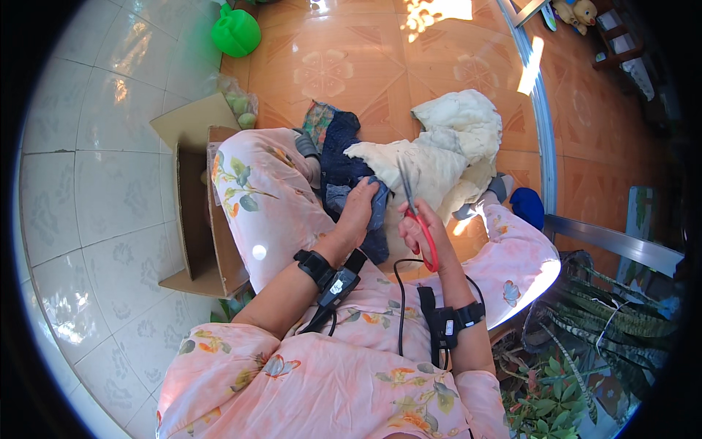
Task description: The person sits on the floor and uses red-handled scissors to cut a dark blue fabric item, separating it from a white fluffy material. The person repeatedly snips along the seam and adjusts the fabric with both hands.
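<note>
My left hand grips a bunched fold of blue patterned fabric between my knees. Dark navy cloth hangs beyond it, ending in a green checked piece. Cream-coloured padding, with a ragged edge, joins or lies against the blue fabric; which of these I cannot tell. It spreads away to the right in a crumpled heap. My right hand holds red-handled scissors, their blades pointing away from me over the padding. The blades look slightly blurred and nearly together.
A cardboard box with raised flaps stands left of my leg, beside the tiled wall. Beyond it are a plastic bag and a green plastic jug. On the right are a metal door track, a blue item and potted plants.
</note>
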`<state>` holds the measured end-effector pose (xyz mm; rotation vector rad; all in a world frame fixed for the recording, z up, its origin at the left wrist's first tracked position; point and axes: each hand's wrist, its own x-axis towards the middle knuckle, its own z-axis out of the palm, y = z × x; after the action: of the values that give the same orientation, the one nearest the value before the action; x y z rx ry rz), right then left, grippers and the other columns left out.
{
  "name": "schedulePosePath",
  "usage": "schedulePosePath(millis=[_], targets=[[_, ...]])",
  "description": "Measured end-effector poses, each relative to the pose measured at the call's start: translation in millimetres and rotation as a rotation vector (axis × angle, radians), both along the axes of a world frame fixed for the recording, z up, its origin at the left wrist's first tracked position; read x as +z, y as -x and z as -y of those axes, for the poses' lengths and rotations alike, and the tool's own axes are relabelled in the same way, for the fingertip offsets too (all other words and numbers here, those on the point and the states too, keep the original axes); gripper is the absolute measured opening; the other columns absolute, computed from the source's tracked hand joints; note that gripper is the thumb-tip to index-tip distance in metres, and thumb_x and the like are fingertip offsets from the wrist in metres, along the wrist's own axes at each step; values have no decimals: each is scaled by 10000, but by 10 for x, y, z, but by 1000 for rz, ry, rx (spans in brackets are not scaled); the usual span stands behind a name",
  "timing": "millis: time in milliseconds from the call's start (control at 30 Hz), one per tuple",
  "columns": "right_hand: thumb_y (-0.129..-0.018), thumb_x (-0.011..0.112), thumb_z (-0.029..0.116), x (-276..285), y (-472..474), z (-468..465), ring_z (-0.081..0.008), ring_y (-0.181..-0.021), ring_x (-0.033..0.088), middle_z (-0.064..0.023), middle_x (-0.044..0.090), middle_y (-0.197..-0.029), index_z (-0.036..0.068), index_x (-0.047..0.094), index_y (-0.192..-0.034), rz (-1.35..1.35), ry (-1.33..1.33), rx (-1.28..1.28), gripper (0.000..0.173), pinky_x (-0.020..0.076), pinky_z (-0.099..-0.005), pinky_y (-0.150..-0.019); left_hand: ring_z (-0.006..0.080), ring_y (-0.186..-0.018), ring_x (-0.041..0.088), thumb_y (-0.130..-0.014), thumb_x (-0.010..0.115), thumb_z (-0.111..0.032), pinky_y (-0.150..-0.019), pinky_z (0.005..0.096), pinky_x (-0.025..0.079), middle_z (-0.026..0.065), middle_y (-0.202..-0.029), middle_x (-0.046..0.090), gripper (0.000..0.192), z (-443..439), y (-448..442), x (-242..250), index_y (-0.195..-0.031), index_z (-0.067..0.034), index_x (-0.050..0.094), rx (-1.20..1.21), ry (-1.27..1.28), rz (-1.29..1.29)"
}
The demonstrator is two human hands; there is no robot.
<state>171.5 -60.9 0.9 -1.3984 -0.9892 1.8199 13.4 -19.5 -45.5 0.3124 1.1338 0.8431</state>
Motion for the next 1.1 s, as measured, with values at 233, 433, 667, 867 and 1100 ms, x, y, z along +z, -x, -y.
schedulePosePath(millis=[233, 433, 667, 867, 1100], targets=[[-873, 640, 231, 266, -375, -442, -65, -566, 470, -46, 554, -771, 56, 446, -1127, -130, -330, -421, 364, 396, -193, -496, 116, -1031, 463, -907, 456, -146, -905, 219, 354, 33, -1089, 513, 267, 57, 38, -7, -1085, 40, 525, -175, -139, -62], [-713, 792, 95, 58, -232, -414, -37, -627, 443, 6, 593, -868, 85, 449, -1143, 314, -429, -223, 550, 412, -184, -587, 142, -1007, 436, -817, 454, -79, -880, 234, 339, 41, -1066, 472, 199, 61, 43, 48, -953, 53, 513, -232, -526, -250], [-744, 657, 6, -60, -122, -403, -231, -806, 629, -91, 633, -916, 115, 484, -1103, 563, -426, 12, 413, 491, -307, -739, 211, -892, 478, -731, 470, -56, -812, 265, 378, 96, -969, 483, 130, 25, 130, 229, -826, 29, 498, -466, -788, -255], [-754, 622, 0, -241, -65, -360, -241, -815, 634, -106, 632, -895, 114, 496, -1101, 499, -514, 11, 386, 493, -309, -740, 121, -670, 377, -730, 463, -57, -616, 257, 328, 41, -720, 366, 80, 114, 113, 366, -718, 4, 413, -558, -735, -130], [-757, 574, -30, -345, -245, -322, -77, -665, 519, -23, 565, -841, 80, 471, -1133, 386, -325, -333, 405, 428, -215, -596, 114, -609, 424, -855, 460, -159, -610, 250, 381, 17, -673, 466, 184, 193, 73, 228, -730, -28, 488, -555, -444, 30]])
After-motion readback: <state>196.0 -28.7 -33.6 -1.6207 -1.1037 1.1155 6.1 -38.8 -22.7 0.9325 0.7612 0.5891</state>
